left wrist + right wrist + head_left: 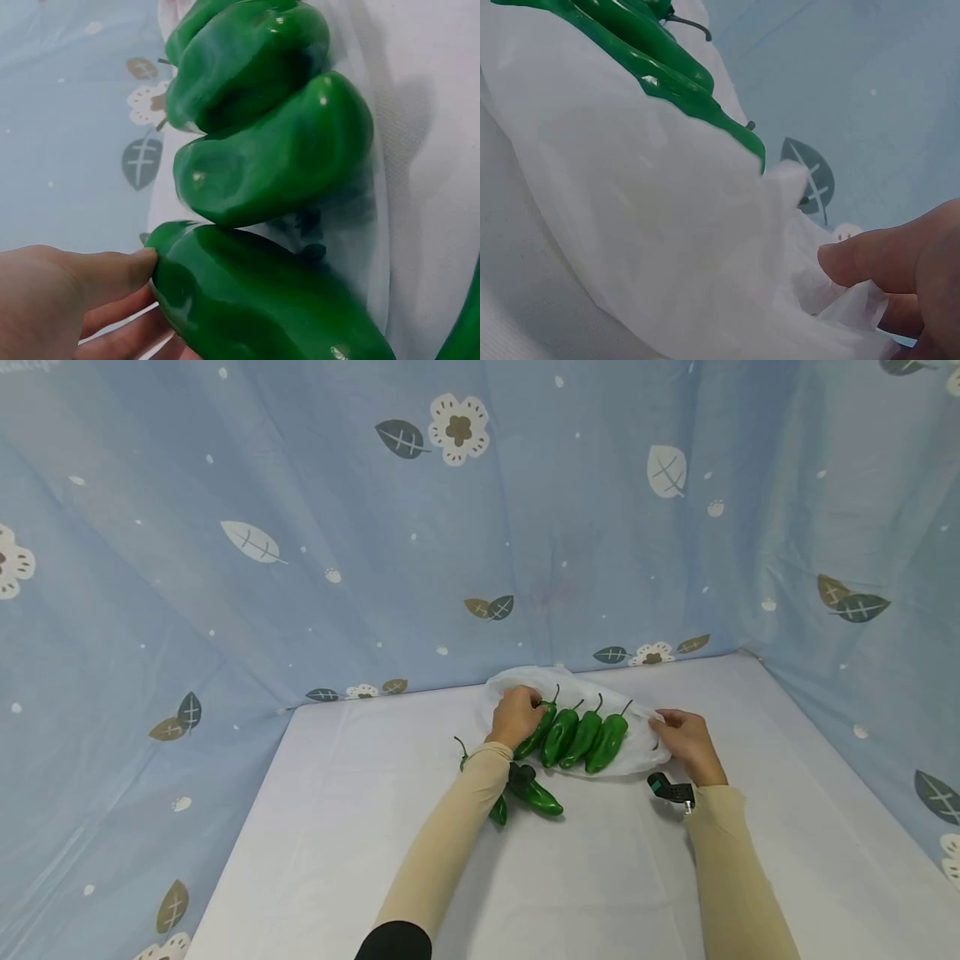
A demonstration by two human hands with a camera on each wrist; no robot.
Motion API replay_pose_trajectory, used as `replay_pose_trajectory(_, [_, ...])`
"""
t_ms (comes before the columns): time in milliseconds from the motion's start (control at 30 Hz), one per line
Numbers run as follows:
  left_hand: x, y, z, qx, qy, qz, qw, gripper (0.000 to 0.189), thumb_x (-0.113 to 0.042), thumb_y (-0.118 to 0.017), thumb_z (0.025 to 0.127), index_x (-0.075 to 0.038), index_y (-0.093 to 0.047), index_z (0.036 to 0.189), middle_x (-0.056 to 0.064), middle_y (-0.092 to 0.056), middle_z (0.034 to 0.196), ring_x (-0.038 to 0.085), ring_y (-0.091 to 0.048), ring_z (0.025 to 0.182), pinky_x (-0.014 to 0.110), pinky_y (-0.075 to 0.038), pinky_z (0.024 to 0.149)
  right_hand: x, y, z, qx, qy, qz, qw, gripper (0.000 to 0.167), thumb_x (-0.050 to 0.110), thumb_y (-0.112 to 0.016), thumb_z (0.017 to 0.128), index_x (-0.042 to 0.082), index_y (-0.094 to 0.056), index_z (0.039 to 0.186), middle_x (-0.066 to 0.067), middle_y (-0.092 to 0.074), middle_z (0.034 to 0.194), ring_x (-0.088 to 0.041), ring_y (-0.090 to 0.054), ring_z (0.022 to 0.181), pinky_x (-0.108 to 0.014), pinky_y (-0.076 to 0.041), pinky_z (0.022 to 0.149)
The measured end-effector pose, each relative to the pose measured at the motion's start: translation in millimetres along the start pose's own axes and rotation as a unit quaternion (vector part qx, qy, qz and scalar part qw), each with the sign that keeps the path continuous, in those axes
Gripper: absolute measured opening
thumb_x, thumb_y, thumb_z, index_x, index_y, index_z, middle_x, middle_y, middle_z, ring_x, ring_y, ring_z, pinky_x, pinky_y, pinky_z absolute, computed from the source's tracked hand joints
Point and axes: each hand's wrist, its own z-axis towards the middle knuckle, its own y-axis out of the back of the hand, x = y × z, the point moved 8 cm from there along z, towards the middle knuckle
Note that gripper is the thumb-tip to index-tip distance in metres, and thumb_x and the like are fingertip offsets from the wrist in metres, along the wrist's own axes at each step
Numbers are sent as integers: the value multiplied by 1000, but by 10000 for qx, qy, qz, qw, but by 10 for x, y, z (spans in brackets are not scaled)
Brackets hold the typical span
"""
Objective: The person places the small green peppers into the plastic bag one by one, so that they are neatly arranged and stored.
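Several glossy green peppers lie side by side on a white plastic bag [637,752] at the back of the table. With thumb and fingers, my left hand [516,717] grips the leftmost pepper [255,292] near its stem end. Beside it rests another pepper [277,157] on the bag, which I do not touch. My right hand [688,743] is at the bag's right end, where thin plastic [855,304] bunches between its fingers. In the right wrist view, the bag's side partly covers the nearest pepper [739,139].
More green peppers, including one pointing right [542,797], lie on the white tabletop [360,793] in front of the bag, partly hidden by my left forearm. A blue patterned curtain [337,485] hangs along the back and sides. A small black device [670,788] sits at my right wrist.
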Motion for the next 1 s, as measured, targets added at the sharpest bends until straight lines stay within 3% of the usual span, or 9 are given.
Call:
replay_pose_trajectory(200, [24,-27,2,7,-2,51,10000,19,-17,-71,99,-6,-79,112,10,-78,106,21,-73,83,35,-60,72,15,-9,-20,8,54,-45,10000,60,29,-46,108,-9,-38,154,-34,-37,159,-46,-42,143,-58,-40,119])
replay_pose_trajectory(767, [71,-112,17,355,13,138,9993,22,-17,-69,100,-6,-78,117,11,-78,112,24,-74,93,36,-61,80,-7,5,4,8,220,-99,9997,61,31,-45,109,-10,-39,153,-35,-39,157,-45,-46,139,-57,-42,117])
replay_pose_trajectory(1000, [114,-52,-31,401,76,200,9990,29,-21,-68,101,-6,-74,126,11,-74,126,28,-73,112,44,-60,92,-23,-20,22,4,187,-81,9998,60,30,-45,109,-9,-39,153,-34,-40,156,-43,-47,137,-56,-43,116])
